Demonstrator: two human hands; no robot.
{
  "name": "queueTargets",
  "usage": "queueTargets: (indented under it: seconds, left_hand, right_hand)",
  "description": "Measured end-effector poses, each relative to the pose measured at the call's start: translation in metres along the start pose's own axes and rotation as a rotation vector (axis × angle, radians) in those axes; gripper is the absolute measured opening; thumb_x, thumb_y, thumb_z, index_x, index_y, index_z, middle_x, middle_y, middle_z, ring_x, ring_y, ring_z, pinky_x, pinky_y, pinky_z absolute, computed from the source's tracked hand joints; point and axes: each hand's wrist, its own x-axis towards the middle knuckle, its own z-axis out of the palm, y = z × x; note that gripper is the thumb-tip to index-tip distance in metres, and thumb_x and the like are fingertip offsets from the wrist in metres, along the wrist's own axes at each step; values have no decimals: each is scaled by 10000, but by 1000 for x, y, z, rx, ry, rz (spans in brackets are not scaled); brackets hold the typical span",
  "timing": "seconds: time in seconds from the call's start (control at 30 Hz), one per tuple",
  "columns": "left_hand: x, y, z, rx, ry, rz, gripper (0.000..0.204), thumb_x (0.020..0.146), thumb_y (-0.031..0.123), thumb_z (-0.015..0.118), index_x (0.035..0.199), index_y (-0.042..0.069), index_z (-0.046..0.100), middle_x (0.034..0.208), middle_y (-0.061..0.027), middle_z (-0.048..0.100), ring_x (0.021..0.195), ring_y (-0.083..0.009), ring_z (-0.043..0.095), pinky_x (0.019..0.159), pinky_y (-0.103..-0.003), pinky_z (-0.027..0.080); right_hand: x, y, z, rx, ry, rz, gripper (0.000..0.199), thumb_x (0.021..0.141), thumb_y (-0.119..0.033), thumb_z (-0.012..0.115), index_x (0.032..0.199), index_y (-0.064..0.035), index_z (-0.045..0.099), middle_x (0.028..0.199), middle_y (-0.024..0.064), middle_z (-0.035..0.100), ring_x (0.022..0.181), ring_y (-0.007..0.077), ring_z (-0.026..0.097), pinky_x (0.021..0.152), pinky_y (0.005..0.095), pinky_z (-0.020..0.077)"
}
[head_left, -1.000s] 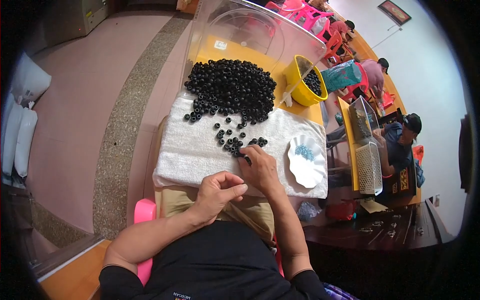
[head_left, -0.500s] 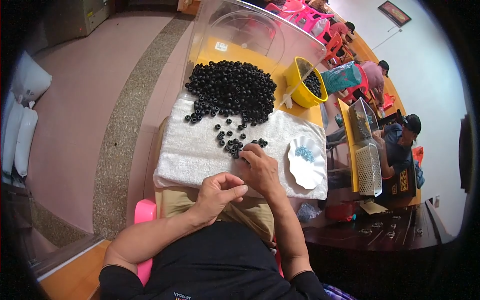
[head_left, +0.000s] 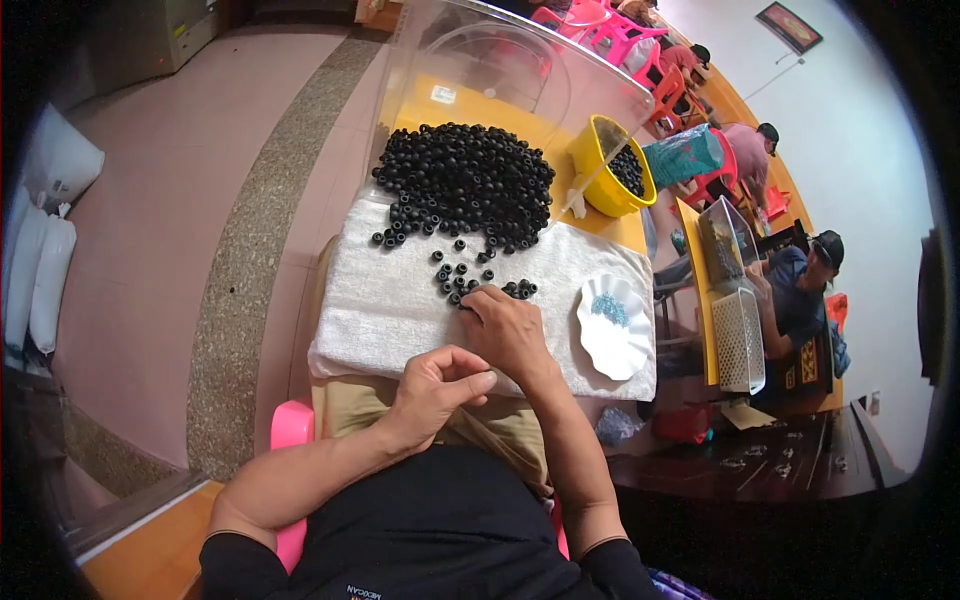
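Observation:
A big heap of small black rings lies at the far side of a white towel spread over a table. A few loose black rings are scattered nearer me. My right hand rests on the towel with its fingertips among those loose rings. My left hand hovers near the towel's front edge with fingers curled and pinched; whether it holds something small is hidden. A white scalloped dish with small blue pieces sits to the right of my right hand.
A yellow bucket with more black rings stands at the far right, and a clear plastic shield curves behind the heap. Other people sit at an orange table to the right, with a white basket. White sacks lie at the left.

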Motion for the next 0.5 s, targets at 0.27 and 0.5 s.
queueTargets:
  seconds: [0.27, 0.5]
  left_hand:
    - [0, -2, -1, -7, -1, 3, 116, 871, 38, 705, 961, 19, 634, 878, -48, 656, 757, -107, 632, 698, -252, 566]
    - [0, -3, -1, 11, -8, 5, 115, 873, 40, 705, 959, 21, 631, 885, -53, 660, 766, -110, 635, 704, -257, 569]
  right_hand:
    - [-5, 2, -7, 98, 103, -48, 95, 813, -112, 679, 906, -104, 695, 947, 46, 689, 748, 280, 684, 655, 383, 551]
    - [-13, 39, -37, -45, 137, 159, 165, 865, -77, 632, 1027, -67, 661, 1025, 114, 653, 853, 331, 661, 730, 402, 527]
